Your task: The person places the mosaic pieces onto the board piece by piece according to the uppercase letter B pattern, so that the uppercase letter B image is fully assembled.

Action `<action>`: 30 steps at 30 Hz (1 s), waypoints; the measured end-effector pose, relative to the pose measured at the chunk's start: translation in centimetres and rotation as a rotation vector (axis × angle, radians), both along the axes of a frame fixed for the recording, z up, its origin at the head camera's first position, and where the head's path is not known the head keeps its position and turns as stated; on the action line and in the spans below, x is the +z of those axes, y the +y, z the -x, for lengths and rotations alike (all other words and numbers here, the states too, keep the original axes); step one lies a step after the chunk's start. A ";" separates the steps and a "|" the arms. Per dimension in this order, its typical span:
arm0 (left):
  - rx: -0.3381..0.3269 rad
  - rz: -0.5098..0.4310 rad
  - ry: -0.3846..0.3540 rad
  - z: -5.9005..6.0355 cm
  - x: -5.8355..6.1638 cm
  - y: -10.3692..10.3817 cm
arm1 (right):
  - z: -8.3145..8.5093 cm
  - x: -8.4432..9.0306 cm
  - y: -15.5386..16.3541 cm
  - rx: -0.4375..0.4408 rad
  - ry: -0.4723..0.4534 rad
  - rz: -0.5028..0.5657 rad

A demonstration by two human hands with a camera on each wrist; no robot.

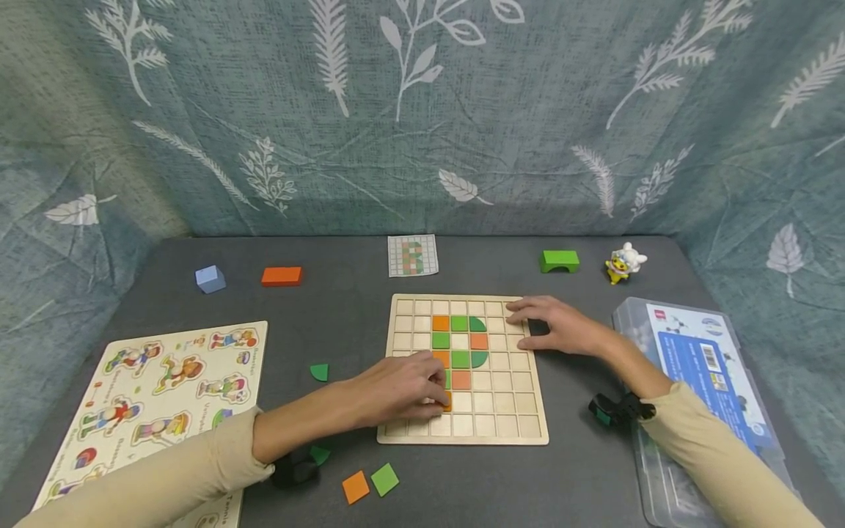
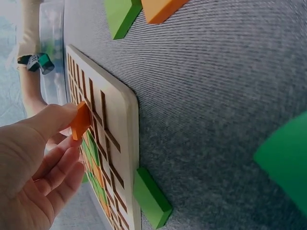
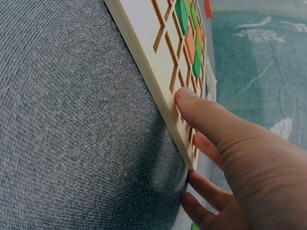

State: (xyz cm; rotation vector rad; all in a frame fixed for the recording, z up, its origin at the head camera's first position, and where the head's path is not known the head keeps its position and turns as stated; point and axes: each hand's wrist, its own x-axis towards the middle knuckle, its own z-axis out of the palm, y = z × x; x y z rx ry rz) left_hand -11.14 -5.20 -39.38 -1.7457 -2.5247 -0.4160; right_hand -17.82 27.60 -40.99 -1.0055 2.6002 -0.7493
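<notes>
L hand: left hand [image 1: 403, 387] reaches in from lower left, forearm angled across the table toward the wooden grid board [image 1: 521, 429]; palm down, fingers bent over the board's lower-left cells.
L grip: thumb + fingertips pinch a small orange tile [image 2: 81, 120]; wrist view shows it held on edge, tilted, just above/against the board surface. In head view only a sliver of the tile [image 1: 448, 400] peeks out under the fingers.
Tile spot: low on the board, left-of-centre column, just below the placed orange + green tiles; exact cell hidden by fingers.
R hand: right hand [image 1: 557, 326] comes in from the right, forearm over the table edge nr the plastic case [image 1: 700, 352]; lies flat on the board's upper-right corner.
R grip: fingers straight-ish, spread, nothing held; thumb [image 3: 201, 108] presses on the board's top face by the rim, other fingers curl past the corner.
Board: square, pale wood, cells in rows; orange + green tiles filled in centre, incl. 2 green quarter-round pcs.
Loose pcs: orange square [image 1: 355, 487] + green square [image 1: 384, 479] on the table in front of the board, touching at a corner; green quarter-round [image 1: 320, 372] left of the board.
Far side: pattern card [image 1: 412, 255], orange block [image 1: 282, 276], blue block [image 1: 210, 279], green arch block [image 1: 560, 261], small toy figure [image 1: 623, 263].
Left: picture peg puzzle [image 1: 158, 389] under/near the left sleeve.
</notes>
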 end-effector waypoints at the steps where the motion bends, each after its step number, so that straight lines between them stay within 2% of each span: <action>1: -0.002 -0.003 0.003 0.0 0.0 0.0 | 0.0 0.0 0.0 -0.001 0.001 -0.001; 7: 0.005 0.000 0.025 0.0 -0.1 0.1 | -0.1 0.2 0.1 -0.002 0.002 -0.004; 11: 0.003 0.036 0.055 -0.1 -0.1 -0.1 | 0.0 0.2 0.1 0.001 -0.001 -0.001; 14: 0.003 0.053 0.046 -0.5 0.0 -0.6 | 0.0 0.0 0.0 0.002 -0.002 0.003; 16: 0.013 0.048 0.005 -0.8 0.2 -1.3 | -0.1 -0.1 0.0 0.003 0.002 0.003; 18: 0.021 0.021 -0.066 -1.4 0.1 -2.4 | 0.0 -0.2 -0.1 0.004 0.006 0.002; 25: -0.002 -0.065 -0.317 -4.0 -0.5 -7.9 | 0.0 -0.2 -0.4 0.012 -0.002 0.008; 27: -0.005 -0.078 -0.354 -4.6 -0.5 -9.2 | 0.0 -0.1 -0.3 0.013 0.000 0.010; 30: -0.027 -0.108 -0.346 -5.3 -0.6 -10.6 | 0.0 0.0 0.0 0.004 0.007 0.015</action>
